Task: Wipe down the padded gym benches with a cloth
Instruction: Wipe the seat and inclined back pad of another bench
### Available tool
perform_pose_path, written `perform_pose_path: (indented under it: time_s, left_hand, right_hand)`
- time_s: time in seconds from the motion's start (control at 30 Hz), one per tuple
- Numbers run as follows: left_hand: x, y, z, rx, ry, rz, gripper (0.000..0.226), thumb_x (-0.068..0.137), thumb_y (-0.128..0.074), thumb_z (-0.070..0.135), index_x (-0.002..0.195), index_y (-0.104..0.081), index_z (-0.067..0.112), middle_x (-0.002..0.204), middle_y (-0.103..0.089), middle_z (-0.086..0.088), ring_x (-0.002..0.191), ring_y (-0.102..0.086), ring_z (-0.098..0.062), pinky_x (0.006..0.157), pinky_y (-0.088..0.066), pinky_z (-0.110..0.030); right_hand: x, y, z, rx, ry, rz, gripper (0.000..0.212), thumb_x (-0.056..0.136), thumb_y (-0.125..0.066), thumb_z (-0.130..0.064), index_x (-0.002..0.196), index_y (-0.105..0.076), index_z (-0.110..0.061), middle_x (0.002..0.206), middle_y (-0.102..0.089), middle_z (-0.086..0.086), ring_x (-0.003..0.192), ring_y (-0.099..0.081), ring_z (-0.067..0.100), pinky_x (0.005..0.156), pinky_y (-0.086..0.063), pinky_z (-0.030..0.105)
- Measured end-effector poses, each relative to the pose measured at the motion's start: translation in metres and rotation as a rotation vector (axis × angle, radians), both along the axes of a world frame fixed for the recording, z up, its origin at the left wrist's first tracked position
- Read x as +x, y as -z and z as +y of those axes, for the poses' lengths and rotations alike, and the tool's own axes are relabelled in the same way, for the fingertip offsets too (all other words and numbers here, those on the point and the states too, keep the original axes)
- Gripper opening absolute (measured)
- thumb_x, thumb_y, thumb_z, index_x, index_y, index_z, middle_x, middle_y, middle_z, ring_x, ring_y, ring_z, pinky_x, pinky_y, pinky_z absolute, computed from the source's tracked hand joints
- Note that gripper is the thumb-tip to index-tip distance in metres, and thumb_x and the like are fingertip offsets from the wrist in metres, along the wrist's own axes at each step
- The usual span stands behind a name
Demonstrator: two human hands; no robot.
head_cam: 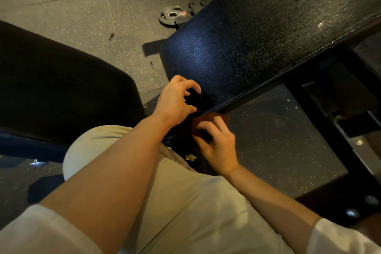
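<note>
Right now the cloth [198,99] is a dark bundle at the near corner of the padded bench [257,33], partly on the pad's edge and partly hanging down below it, where a reddish-brown part of it shows just under the rim. I see my left hand [177,101] over the upper part, its fingers [193,86] curled and pinching the dark fabric against the corner of the pad. My right hand [218,142] sits lower, just under the pad's edge, with its fingers curled round the hanging part of the cloth. The two hands are close together, one above the other. The bench pad is black, shiny and finely cracked, running away to the upper right, with its dark metal frame [321,121] beneath. A second black pad [61,80] fills the left side, apart from the first, with speckled rubber floor [82,16] between them. On that floor beyond the bench lie two weight plates [172,16], one nearer and one farther off. My light trousers [185,202] fill the lower middle of the view.
</note>
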State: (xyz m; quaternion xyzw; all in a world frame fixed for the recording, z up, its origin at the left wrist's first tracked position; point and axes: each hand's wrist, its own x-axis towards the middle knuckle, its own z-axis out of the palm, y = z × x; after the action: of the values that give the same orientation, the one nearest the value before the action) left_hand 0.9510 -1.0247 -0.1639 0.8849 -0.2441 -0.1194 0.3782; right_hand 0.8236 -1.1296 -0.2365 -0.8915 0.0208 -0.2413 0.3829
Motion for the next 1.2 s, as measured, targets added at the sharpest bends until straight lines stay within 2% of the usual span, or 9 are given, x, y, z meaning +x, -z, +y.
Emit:
perform_pose_path:
  time_s: [0.13, 0.33, 0.47, 0.57, 0.67, 0.83, 0.9, 1.03, 1.2]
  left_hand:
    - [-0.002, 0.000, -0.003, -0.047, 0.014, -0.004, 0.042, 0.067, -0.083, 0.001, 0.100, -0.067, 0.021, 0.104, -0.046, 0.006, 0.094, -0.054, -0.014, 0.077, -0.048, -0.022]
    - [-0.008, -0.002, -0.017, -0.170, 0.145, -0.119, 0.043, 0.068, -0.083, 0.004, 0.105, -0.069, 0.022, 0.106, -0.052, 0.005, 0.096, -0.056, -0.011, 0.090, -0.049, -0.025]
    - [-0.007, -0.001, -0.021, -0.194, 0.141, -0.180, 0.043, 0.068, -0.084, 0.005, 0.106, -0.070, 0.021, 0.105, -0.054, 0.004, 0.096, -0.058, -0.013, 0.092, -0.050, -0.038]
    - [-0.008, -0.001, -0.027, -0.220, 0.138, -0.211, 0.041, 0.071, -0.082, 0.006, 0.108, -0.070, 0.021, 0.105, -0.054, 0.005, 0.100, -0.057, -0.012, 0.094, -0.048, -0.035]
    - [-0.009, -0.001, -0.034, -0.229, 0.153, -0.251, 0.040, 0.075, -0.079, 0.008, 0.111, -0.069, 0.022, 0.106, -0.054, 0.006, 0.103, -0.056, -0.012, 0.095, -0.046, -0.031]
    - [-0.006, 0.004, -0.038, -0.242, 0.160, -0.280, 0.040, 0.077, -0.078, 0.011, 0.112, -0.068, 0.026, 0.109, -0.053, 0.010, 0.106, -0.055, -0.012, 0.095, -0.046, -0.032]
    - [-0.006, 0.004, -0.041, -0.244, 0.169, -0.297, 0.042, 0.076, -0.079, 0.012, 0.113, -0.068, 0.028, 0.110, -0.052, 0.014, 0.108, -0.053, -0.010, 0.094, -0.044, -0.030]
    - [-0.008, 0.005, -0.054, -0.240, 0.203, -0.344, 0.047, 0.076, -0.080, 0.012, 0.118, -0.066, 0.027, 0.114, -0.047, 0.015, 0.109, -0.050, -0.011, 0.093, -0.038, -0.025]
    - [-0.007, 0.006, -0.056, -0.268, 0.218, -0.337, 0.047, 0.077, -0.078, 0.012, 0.120, -0.065, 0.029, 0.117, -0.048, 0.016, 0.111, -0.050, -0.012, 0.094, -0.041, -0.028]
  right_hand:
    - [-0.007, 0.014, -0.020, 0.133, 0.231, 0.128, 0.026, 0.068, -0.079, -0.002, 0.087, -0.065, -0.011, 0.091, -0.055, -0.002, 0.081, -0.059, 0.017, 0.069, -0.042, 0.013]
    - [-0.004, -0.019, -0.026, 0.058, 0.244, -0.128, 0.028, 0.077, -0.067, 0.000, 0.098, -0.055, -0.015, 0.101, -0.048, 0.008, 0.089, -0.042, 0.002, 0.079, -0.034, 0.003]
    - [-0.001, -0.014, -0.040, 0.160, 0.314, -0.002, 0.033, 0.072, -0.062, 0.004, 0.095, -0.055, -0.017, 0.099, -0.044, -0.006, 0.084, -0.046, 0.004, 0.073, -0.041, 0.019]
    - [-0.004, -0.033, -0.050, 0.159, 0.453, -0.156, 0.035, 0.073, -0.064, 0.008, 0.097, -0.056, -0.016, 0.102, -0.044, -0.004, 0.093, -0.047, 0.008, 0.084, -0.042, 0.023]
    - [0.004, -0.054, -0.064, 0.078, 0.424, -0.240, 0.039, 0.078, -0.063, 0.006, 0.105, -0.051, -0.019, 0.110, -0.040, -0.005, 0.100, -0.049, 0.016, 0.090, -0.040, 0.023]
    - [0.000, -0.043, -0.086, 0.083, 0.447, -0.058, 0.049, 0.072, -0.065, 0.013, 0.102, -0.051, -0.022, 0.102, -0.044, -0.005, 0.096, -0.047, -0.008, 0.084, -0.033, 0.005]
    - [-0.006, -0.053, -0.094, 0.031, 0.522, -0.127, 0.044, 0.074, -0.066, 0.012, 0.104, -0.054, -0.018, 0.105, -0.045, -0.003, 0.099, -0.046, -0.004, 0.088, -0.033, 0.005]
    - [0.003, -0.088, -0.118, -0.044, 0.599, -0.260, 0.038, 0.081, -0.061, 0.000, 0.116, -0.050, -0.008, 0.114, -0.046, 0.009, 0.106, -0.049, 0.019, 0.093, -0.039, 0.024]
    - [0.004, -0.077, -0.118, -0.037, 0.454, -0.077, 0.040, 0.071, -0.060, 0.009, 0.106, -0.054, -0.010, 0.105, -0.046, -0.001, 0.092, -0.045, 0.004, 0.082, -0.036, 0.012]
